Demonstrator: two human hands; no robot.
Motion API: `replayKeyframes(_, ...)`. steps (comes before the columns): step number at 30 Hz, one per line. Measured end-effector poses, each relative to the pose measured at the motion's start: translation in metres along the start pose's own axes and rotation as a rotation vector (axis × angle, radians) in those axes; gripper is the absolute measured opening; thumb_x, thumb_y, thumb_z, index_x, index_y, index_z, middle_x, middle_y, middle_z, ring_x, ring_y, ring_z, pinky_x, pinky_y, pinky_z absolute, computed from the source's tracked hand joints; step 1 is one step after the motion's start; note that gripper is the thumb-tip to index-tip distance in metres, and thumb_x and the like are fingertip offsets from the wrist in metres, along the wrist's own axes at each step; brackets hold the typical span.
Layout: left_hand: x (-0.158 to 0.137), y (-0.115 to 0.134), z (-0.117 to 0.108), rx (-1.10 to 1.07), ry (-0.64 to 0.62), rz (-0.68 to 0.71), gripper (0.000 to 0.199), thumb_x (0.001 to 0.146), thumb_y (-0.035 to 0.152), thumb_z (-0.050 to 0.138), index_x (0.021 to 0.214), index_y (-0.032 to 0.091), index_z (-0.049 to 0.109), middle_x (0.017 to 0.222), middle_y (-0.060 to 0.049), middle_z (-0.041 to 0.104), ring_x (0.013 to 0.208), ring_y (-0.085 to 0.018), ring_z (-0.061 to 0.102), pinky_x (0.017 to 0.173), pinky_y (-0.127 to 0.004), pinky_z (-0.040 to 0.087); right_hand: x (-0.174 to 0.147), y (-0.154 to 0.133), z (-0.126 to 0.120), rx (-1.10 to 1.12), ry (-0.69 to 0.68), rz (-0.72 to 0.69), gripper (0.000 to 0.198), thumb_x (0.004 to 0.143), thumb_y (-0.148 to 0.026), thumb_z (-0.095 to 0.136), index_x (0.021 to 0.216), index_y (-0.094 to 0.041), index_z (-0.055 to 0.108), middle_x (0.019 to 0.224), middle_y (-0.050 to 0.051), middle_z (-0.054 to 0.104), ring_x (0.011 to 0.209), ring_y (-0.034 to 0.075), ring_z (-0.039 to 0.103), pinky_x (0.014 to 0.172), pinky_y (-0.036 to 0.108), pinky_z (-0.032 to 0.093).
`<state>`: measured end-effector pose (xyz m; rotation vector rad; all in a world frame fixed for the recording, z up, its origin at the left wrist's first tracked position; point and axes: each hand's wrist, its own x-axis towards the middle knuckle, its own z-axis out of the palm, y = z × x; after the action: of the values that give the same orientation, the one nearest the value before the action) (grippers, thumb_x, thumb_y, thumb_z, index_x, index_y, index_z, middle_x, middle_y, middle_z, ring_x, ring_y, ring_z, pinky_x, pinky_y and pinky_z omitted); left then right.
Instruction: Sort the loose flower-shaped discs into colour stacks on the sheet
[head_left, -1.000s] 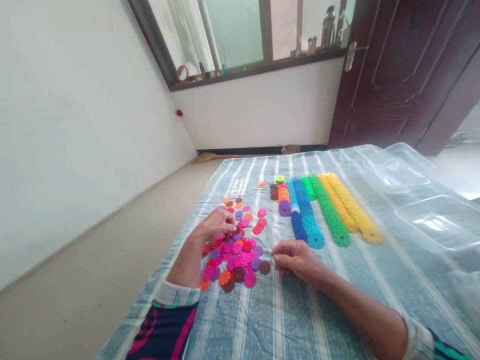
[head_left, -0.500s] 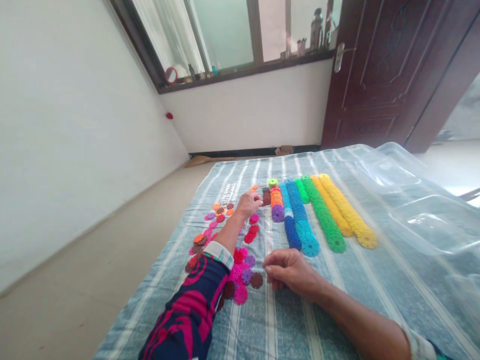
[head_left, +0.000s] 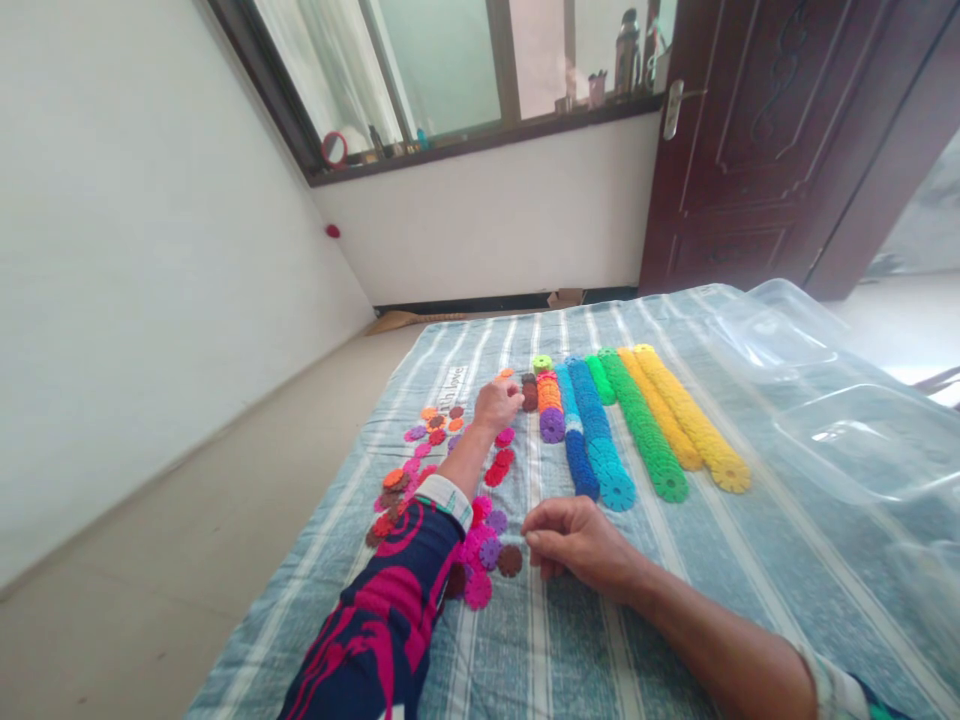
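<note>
My left hand (head_left: 497, 405) reaches to the far part of the bed-like surface, fingers pinched beside a short row of brown notched discs (head_left: 529, 393). What its fingertips hold, if anything, is hidden. Closer to me, my right hand (head_left: 570, 540) hovers or rests over the cloth with curled fingers and thumb against the index finger; nothing shows in it. Just left of it lies a loose brown disc (head_left: 510, 560), next to a pile of pink and purple discs (head_left: 478, 545). A few red discs (head_left: 499, 467) lie between the two hands.
Overlapping rows of discs run to the right: orange (head_left: 549, 393) ending in purple, blue (head_left: 594, 420), green (head_left: 645, 430) and yellow (head_left: 694, 420). Mixed discs (head_left: 437, 425) lie left. Clear plastic containers (head_left: 862, 440) stand at the right on the striped cloth (head_left: 720, 600).
The view has shifted slightly. My left hand stays by the brown discs, its fingertips only a little changed. My right hand keeps its place and curled shape.
</note>
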<state>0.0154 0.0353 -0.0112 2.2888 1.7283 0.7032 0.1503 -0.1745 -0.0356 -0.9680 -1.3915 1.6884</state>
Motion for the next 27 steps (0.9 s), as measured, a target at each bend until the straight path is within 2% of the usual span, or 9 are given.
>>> replayKeyframes(10, -0.013, -0.046, -0.034, 0.024, -0.018, -0.042, 0.017, 0.07, 0.017, 0.057, 0.073, 0.016, 0.074, 0.068, -0.001, 0.071, 0.068, -0.015, 0.062, 0.066, -0.023, 0.043, 0.0, 0.002, 0.0, -0.018, 0.0, 0.012, 0.017, 0.077, -0.036, 0.067, 0.082, -0.019, 0.069, 0.064, -0.002, 0.065, 0.055, 0.011, 0.059, 0.05, 0.021, 0.042)
replayKeyframes(17, -0.023, -0.074, -0.061, 0.084, 0.06, -0.277, 0.011, 0.067, 0.017, 0.063, 0.071, 0.015, 0.073, 0.065, 0.0, 0.068, 0.065, -0.014, 0.061, 0.059, -0.022, 0.04, -0.001, -0.002, 0.002, 0.009, 0.019, 0.0, 0.017, 0.073, -0.035, 0.065, 0.077, -0.019, 0.066, 0.061, -0.003, 0.063, 0.05, 0.01, 0.057, 0.047, 0.02, 0.039)
replayKeyframes(21, -0.028, -0.087, -0.073, 0.157, 0.089, -0.39, 0.015, 0.067, 0.015, 0.061, 0.074, 0.015, 0.074, 0.066, -0.003, 0.069, 0.066, -0.015, 0.062, 0.056, -0.024, 0.038, -0.002, -0.002, 0.003, 0.019, 0.023, -0.004, 0.018, 0.072, -0.035, 0.064, 0.077, -0.018, 0.066, 0.061, -0.002, 0.063, 0.05, 0.01, 0.057, 0.047, 0.02, 0.04)
replayKeyframes(24, -0.031, -0.095, -0.08, 0.232, 0.101, -0.451, 0.014, 0.067, 0.017, 0.063, 0.074, 0.015, 0.075, 0.071, -0.005, 0.072, 0.07, -0.017, 0.064, 0.056, -0.024, 0.038, -0.002, -0.001, 0.002, 0.01, 0.021, -0.012, 0.017, 0.072, -0.035, 0.064, 0.077, -0.018, 0.066, 0.061, -0.002, 0.063, 0.05, 0.011, 0.057, 0.047, 0.02, 0.04)
replayKeyframes(27, -0.034, -0.097, -0.081, 0.279, 0.078, -0.448, 0.014, 0.069, 0.02, 0.064, 0.076, 0.017, 0.076, 0.074, -0.005, 0.073, 0.072, -0.018, 0.065, 0.058, -0.025, 0.039, -0.001, 0.0, 0.002, -0.001, 0.022, -0.019, 0.017, 0.072, -0.034, 0.064, 0.076, -0.018, 0.065, 0.06, -0.002, 0.063, 0.049, 0.011, 0.057, 0.046, 0.02, 0.039)
